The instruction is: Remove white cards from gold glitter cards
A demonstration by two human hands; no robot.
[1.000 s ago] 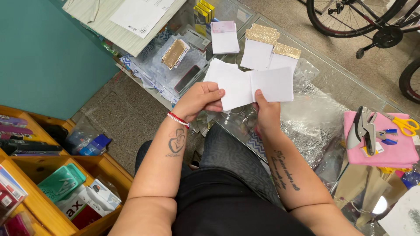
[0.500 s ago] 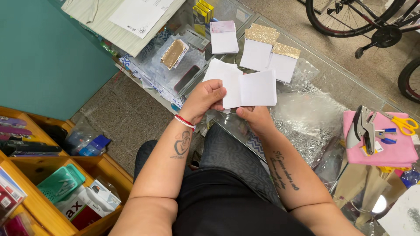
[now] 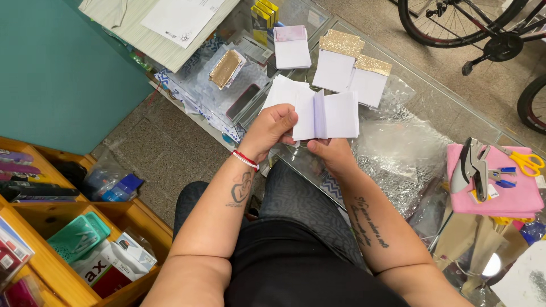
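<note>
Change: white paper sheets point(image 3: 327, 115) folded closer together than half a second ago, now meeting in a crease.
Left hand point(image 3: 272, 129): closed on the sheets' left edge.
Right hand point(image 3: 330, 151): pinching the sheets from below.
Beyond hands: gold-topped white pads point(image 3: 348, 68) on glass worktop point(image 3: 432, 102).
Right of hands: pink box point(image 3: 500, 187).

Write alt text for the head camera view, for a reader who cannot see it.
A seated person's left hand and right hand hold a folded stack of white paper over a glass table. Beyond it lie three small white notepads, two topped with gold glitter. On the right, a pink pad carries a hole punch and yellow scissors.
</note>
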